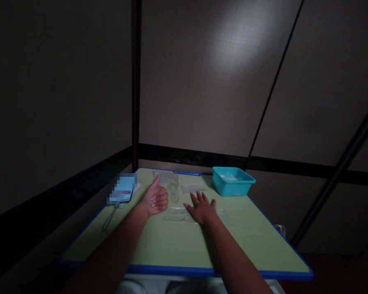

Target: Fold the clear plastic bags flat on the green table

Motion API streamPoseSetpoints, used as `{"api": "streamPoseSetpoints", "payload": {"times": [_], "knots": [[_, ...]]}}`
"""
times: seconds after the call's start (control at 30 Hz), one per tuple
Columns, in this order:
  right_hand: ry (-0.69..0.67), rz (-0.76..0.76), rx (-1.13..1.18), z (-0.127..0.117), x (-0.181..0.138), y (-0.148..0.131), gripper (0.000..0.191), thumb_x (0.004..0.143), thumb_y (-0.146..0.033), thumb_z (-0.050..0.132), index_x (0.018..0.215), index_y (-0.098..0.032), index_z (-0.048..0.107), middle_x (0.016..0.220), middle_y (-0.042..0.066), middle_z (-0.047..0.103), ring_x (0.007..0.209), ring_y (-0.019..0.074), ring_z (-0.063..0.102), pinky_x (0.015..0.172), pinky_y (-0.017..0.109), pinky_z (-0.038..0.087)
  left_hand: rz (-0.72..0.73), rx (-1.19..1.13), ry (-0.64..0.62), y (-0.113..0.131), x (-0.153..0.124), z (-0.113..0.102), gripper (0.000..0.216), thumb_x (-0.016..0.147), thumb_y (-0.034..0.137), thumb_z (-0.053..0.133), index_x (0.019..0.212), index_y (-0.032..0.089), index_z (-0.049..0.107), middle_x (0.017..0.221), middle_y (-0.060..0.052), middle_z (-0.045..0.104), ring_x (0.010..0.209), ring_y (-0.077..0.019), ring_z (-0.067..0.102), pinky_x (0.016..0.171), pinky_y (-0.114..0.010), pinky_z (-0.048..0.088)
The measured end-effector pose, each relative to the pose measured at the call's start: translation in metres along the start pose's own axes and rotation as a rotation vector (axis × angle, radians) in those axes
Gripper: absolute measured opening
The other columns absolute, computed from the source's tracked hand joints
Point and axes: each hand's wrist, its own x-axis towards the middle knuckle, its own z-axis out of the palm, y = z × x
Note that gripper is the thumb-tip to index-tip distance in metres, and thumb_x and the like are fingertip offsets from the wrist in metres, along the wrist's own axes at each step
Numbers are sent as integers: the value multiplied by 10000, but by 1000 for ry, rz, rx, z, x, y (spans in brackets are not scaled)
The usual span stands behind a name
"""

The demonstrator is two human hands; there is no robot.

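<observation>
Because the light is low and the clear plastic hardly shows against the green, I keep everything on the near half of the worktop (pixel 178 245), where my arms reach without stretching. The worktop has a blue edge and stands in a corner of dark panelled walls. At its far right corner sits a teal tub (pixel 232 181), open at the top with something pale inside that I cannot make out, well apart from both hands. At the far left lies a blurred, light blue flat thing (pixel 122 188) with a cord (pixel 110 216) trailing from it toward me along the left edge. Between those two, toward the back, a crumpled clear bag (pixel 168 181) stands loosely up, and just to its right a small flat clear packet (pixel 192 188) lies on the surface. My right hand (pixel 202 209) lies palm down with its fingers spread, an open grip pressing flat on a clear plastic sheet (pixel 179 214) that lies under and to the left of the palm, likely to keep the slippery film from sliding; it holds nothing between the fingers. My left hand (pixel 155 199) is raised just off the surface near the sheet's left end, fingers curled in toward the palm and thumb pointing up, a closed grip; I cannot tell whether anything thin is pinched inside it. The sheet therefore lies between my two hands, touching the right one.
</observation>
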Motion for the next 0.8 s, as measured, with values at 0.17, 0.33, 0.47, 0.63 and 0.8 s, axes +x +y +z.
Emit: {"api": "streamPoseSetpoints", "payload": {"times": [0.17, 0.33, 0.47, 0.63, 0.8], "knots": [[-6, 5, -12, -1, -1, -1, 723, 776, -710, 94, 1389, -327, 114, 1475, 43, 62, 1332, 278, 9, 961, 623, -22, -74, 26, 19, -2, -2, 2, 641, 818, 617, 291, 350, 194, 178, 291, 53, 177, 256, -43, 166, 346, -192, 124], [-9, 7, -17, -3, -2, -2, 723, 776, -711, 86, 1389, -328, 111, 1475, 40, 63, 1332, 273, 2, 964, 618, -23, -47, 40, -16, 0, -2, 1, 662, 801, 661, 241, 347, 182, 283, 299, 54, 201, 264, -43, 175, 345, -194, 156], [-17, 18, -27, -6, -5, -4, 720, 780, -707, 96, 1390, -325, 107, 1475, 42, 61, 1332, 277, 5, 966, 616, -28, -13, 100, -15, -4, 8, 9, 639, 782, 670, 283, 656, 117, 578, 464, -7, 466, 379, -92, 402, 396, -212, 302], [-3, 12, -4, -5, -5, -4, 680, 800, -677, 53, 1388, -338, 103, 1473, 31, 79, 1333, 272, 19, 969, 618, -30, 318, 625, 276, -27, 25, 9, 373, 775, 517, 490, 812, 162, 600, 736, -43, 561, 734, -173, 531, 693, -296, 411], [47, 14, 33, -3, -5, -4, 566, 858, -564, -8, 1380, -371, 95, 1466, 14, 122, 1335, 247, 63, 961, 632, -49, 521, 1657, 269, -44, 26, 4, 55, 748, 268, 562, 760, 223, 590, 858, -30, 537, 929, -211, 435, 852, -341, 327]]}}
